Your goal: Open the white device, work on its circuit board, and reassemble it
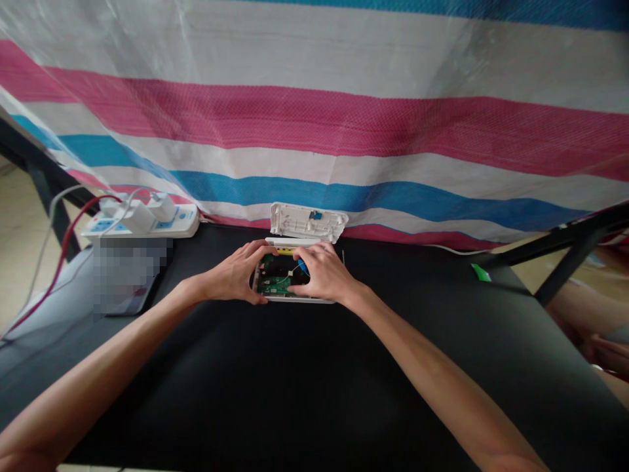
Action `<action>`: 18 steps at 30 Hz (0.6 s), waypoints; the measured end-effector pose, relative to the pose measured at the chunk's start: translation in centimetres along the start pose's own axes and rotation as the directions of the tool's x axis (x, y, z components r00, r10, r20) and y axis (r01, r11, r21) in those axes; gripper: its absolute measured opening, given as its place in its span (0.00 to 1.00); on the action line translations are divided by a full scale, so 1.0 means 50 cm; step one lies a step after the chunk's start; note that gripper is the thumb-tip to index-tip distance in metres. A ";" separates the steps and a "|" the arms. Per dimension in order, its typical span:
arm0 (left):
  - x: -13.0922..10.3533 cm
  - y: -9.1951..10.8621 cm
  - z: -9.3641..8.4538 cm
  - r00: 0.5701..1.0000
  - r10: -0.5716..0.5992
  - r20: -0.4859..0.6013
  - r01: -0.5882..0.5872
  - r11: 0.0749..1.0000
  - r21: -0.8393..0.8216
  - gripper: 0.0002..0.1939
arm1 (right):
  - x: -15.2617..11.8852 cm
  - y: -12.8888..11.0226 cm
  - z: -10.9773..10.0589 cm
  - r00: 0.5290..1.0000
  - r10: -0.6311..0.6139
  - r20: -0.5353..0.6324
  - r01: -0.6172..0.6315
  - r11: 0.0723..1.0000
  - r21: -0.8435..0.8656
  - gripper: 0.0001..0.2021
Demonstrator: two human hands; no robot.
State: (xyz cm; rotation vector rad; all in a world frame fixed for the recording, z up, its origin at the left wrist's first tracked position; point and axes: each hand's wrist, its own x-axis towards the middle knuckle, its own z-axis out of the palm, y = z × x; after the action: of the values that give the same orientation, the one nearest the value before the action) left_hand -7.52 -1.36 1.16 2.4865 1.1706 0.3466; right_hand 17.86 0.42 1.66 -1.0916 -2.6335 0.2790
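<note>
An opened white router (299, 300) lies flat on the black table, its green circuit board (274, 286) and a row of yellow ports (285, 251) exposed. My left hand (240, 272) is closed around its left end, thumb at the near edge and fingers at the far edge. Over the right half is my right hand (327, 272), fingers bent on the casing and thumb reaching inside. Beside those fingers sits a blue connector (303, 267) with a thin white cable; whether they pinch it is hidden. Behind the router, the detached white cover (307, 223) leans with its inner side showing.
At the left stand a white power strip (181, 223) with plugged-in chargers and a dark tablet-like device (142, 298), partly blurred. Red and white cables hang there. A small green packet (480, 273) lies at the right. Striped sheeting (314, 124) closes the back; a person's limbs show at far right.
</note>
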 end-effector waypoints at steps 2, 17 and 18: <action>-0.001 0.008 -0.005 0.999 -0.022 0.024 0.021 0.999 0.028 0.53 | -0.004 0.004 0.001 1.000 -0.001 0.006 0.001 1.000 0.028 0.30; 0.041 0.055 -0.028 0.983 -0.078 0.166 0.035 0.967 0.252 0.56 | -0.019 0.025 -0.042 0.988 0.025 0.152 -0.046 0.990 0.133 0.33; 0.042 0.055 -0.026 0.984 -0.077 0.162 0.035 0.968 0.247 0.57 | -0.018 0.023 -0.040 0.987 0.007 0.158 -0.025 0.994 0.111 0.34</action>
State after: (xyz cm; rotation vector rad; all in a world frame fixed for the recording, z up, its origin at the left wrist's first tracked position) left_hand -4.80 -1.03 3.65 2.6197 1.2753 -0.0293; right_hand 19.89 0.74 3.06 -1.0955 -2.7081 0.5306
